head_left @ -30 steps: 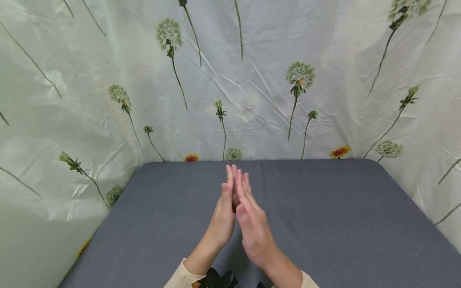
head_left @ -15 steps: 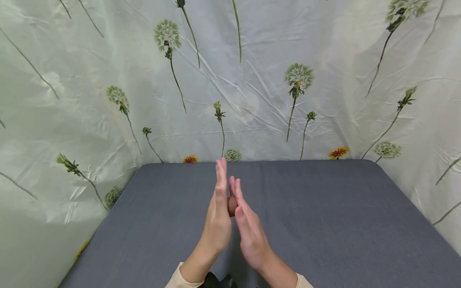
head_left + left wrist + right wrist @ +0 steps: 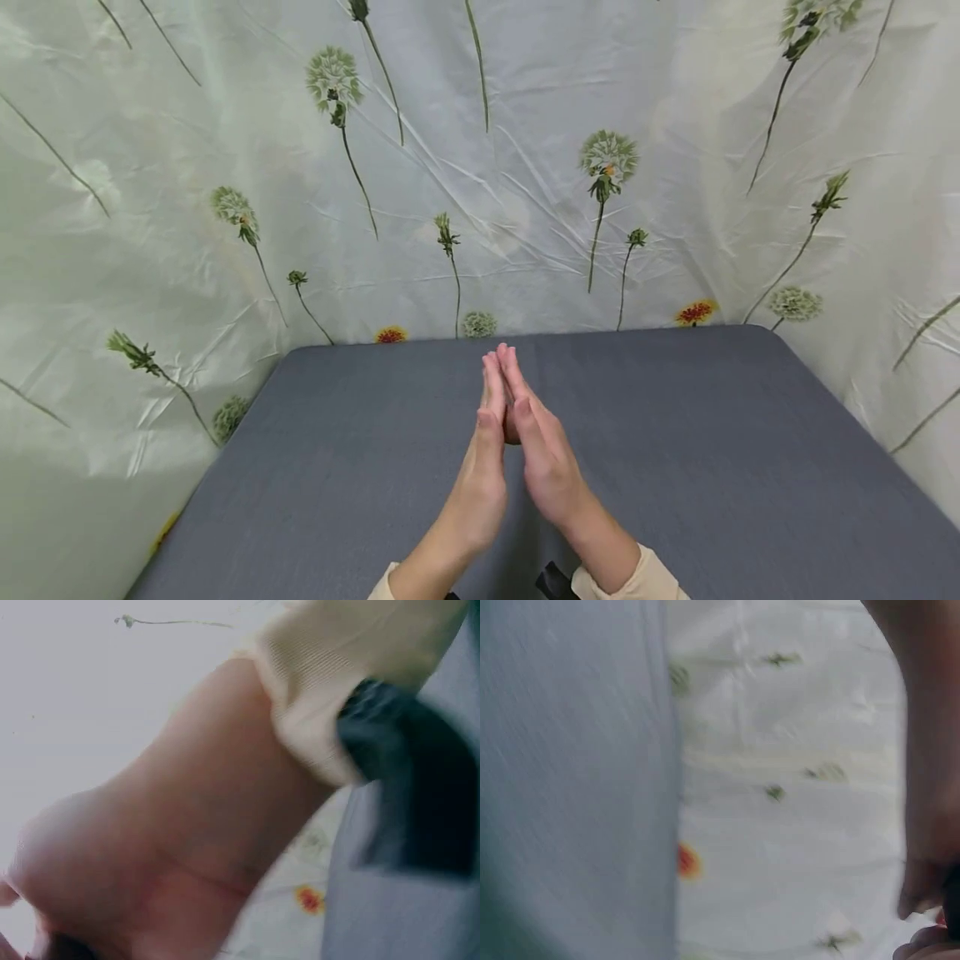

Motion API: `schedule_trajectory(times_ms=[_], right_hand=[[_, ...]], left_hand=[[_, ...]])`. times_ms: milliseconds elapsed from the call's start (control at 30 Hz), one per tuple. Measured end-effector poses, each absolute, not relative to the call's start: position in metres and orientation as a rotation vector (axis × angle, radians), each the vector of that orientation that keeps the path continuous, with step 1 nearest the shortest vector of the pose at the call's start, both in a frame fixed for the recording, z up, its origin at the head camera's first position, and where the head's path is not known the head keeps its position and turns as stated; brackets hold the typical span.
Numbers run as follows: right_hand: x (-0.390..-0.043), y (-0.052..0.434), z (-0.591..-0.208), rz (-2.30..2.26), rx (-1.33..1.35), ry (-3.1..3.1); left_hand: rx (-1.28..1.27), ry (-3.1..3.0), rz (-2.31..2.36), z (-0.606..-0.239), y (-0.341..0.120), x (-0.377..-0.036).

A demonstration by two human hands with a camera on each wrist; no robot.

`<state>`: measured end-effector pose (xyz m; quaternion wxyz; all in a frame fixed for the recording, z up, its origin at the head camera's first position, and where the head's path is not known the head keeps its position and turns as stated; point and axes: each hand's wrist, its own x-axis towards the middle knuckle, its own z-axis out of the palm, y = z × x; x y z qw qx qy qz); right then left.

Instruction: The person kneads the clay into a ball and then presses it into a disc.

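Note:
In the head view, a small round brown lump (image 3: pixel 513 432), like a ball of clay, sits between my two palms, mostly hidden by them. My left hand (image 3: pixel 483 487) presses it from the left with straight fingers pointing away from me. From the right, my right hand (image 3: pixel 551 467) lies against it, its fingers straight too. The fingertips of both hands come together above the lump, while the wrists stand apart. The left wrist view shows the heel of my left hand (image 3: pixel 142 862) and a dark bit of the lump (image 3: pixel 71 949) at the bottom edge.
Beneath the hands spreads a table with a dark grey cloth (image 3: pixel 337 433). A pale curtain (image 3: pixel 525 167) printed with dandelions and other flowers surrounds its back and sides. Cream sleeves (image 3: pixel 637 575) and a black wrist strap (image 3: pixel 555 579) show at the bottom.
My palms rub back and forth over the brown lump. Half a second ago the left hand reached ahead of the right; now it has slid back, fingertips nearly level, covering more of the lump.

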<state>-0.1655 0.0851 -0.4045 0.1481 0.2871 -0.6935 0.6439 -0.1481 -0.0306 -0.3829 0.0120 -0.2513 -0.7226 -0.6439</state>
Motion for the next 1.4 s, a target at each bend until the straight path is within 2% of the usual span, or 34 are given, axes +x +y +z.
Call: schedule_trajectory(times_ms=[133,367,533,633,767,967,1100,1267,1400], right_hand=[[-0.157,0.065,-0.415,1.964,0.88,-2.019],[-0.138,0.053,-0.408,1.652,1.0,-1.952],[-0.15,0.074,-0.396,1.514,0.909,-1.942],[-0.162,0.085,-0.397,1.631,0.853,-1.969],[-0.166,0.081,-0.408,1.829,0.866,-2.002],[-0.144,0.056,-0.417,1.792,1.029,-1.934],[-0.132,0.051,-0.412,1.632,1.083,-1.892],[-0.142,0.066,-0.399,1.417,0.998,-1.857],[-0.158,0.083,-0.394,1.518,0.903,-1.915]], left_hand=[[-0.664,-2.161,-1.922,-0.377,-0.048,-0.158],[-0.578,-2.131,-2.16,-0.376,-0.064,-0.174],[-0.718,-2.196,-2.148,-0.383,-0.041,-0.163],[-0.774,-2.25,-2.024,-0.385,-0.029,-0.152],[-0.72,-2.2,-1.975,-0.378,-0.032,-0.146],[-0.594,-2.069,-2.035,-0.36,-0.057,-0.153],[-0.525,-2.096,-2.15,-0.364,-0.065,-0.164],[-0.665,-2.118,-2.265,-0.376,-0.046,-0.162],[-0.794,-2.179,-2.202,-0.382,-0.03,-0.151]])
